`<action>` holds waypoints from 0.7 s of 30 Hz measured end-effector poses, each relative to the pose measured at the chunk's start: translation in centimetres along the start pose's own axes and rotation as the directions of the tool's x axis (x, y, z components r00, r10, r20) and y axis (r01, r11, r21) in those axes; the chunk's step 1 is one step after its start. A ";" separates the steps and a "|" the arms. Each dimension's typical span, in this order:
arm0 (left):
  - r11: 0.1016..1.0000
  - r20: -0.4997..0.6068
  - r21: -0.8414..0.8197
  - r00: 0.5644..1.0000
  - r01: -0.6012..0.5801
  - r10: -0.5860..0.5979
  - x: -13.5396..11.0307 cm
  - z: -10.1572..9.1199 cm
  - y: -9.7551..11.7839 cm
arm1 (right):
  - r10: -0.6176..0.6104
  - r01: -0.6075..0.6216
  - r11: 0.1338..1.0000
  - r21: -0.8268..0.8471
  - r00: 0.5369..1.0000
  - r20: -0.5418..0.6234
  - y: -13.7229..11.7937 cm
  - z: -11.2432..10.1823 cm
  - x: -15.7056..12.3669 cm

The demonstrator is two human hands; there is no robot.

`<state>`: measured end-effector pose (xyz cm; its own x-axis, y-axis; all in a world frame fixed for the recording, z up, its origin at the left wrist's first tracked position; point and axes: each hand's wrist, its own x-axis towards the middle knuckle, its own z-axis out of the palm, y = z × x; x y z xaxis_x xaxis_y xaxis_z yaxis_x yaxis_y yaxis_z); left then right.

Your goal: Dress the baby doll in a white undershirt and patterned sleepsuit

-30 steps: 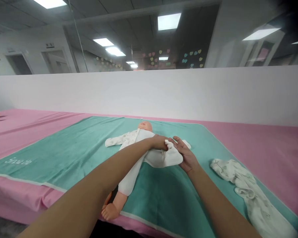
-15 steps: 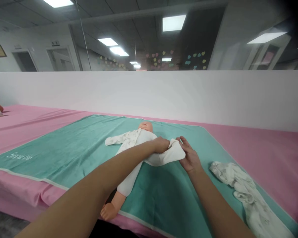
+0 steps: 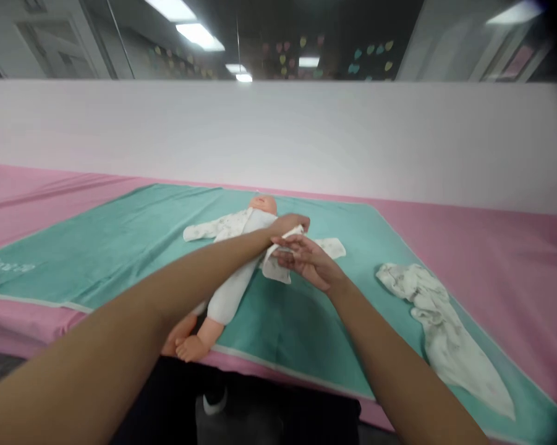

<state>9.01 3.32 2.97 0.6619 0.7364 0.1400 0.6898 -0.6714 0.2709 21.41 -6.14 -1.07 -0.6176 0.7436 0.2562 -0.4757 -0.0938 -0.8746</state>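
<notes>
A baby doll [image 3: 264,204] lies on its back on a teal towel [image 3: 120,247], dressed in a white printed garment [image 3: 222,228], bare feet hanging over the near edge. My left hand [image 3: 288,225] is closed on a flap of the white cloth [image 3: 273,267] over the doll's chest. Just below it, my right hand [image 3: 306,259] pinches the same cloth, fingers pressed onto the fold.
A second crumpled white printed garment [image 3: 438,327] lies on the towel at the right. The towel sits on a pink-covered table [image 3: 482,247] backed by a white partition wall [image 3: 306,136]. A shoe [image 3: 213,403] shows on the floor under the near edge.
Both hands have pulled the white flap from the doll's right side in over its chest. The view has tilted downward.
</notes>
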 end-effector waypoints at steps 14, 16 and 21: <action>0.979 -0.166 0.203 0.985 -0.014 0.048 -10.3 -3.6 -3.2 | 0.010 -0.067 0.967 -0.245 0.974 -0.227 2.4 -2.8 0.5; 0.976 -0.268 0.215 0.962 0.018 0.041 -11.0 -3.5 -3.4 | 0.036 -0.098 0.953 -0.286 0.976 -0.213 2.7 -2.3 0.5; 0.964 -0.311 0.246 0.934 -0.101 0.178 -12.2 -2.1 -1.3 | 0.181 -0.223 0.918 -0.327 0.971 -0.154 3.1 -1.6 0.5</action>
<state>-0.60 -4.64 2.92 0.6491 0.5939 0.4753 0.6700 -0.7423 0.0124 20.65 -5.05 -4.31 -0.5897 0.8071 0.0269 -0.0939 -0.0354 -0.9950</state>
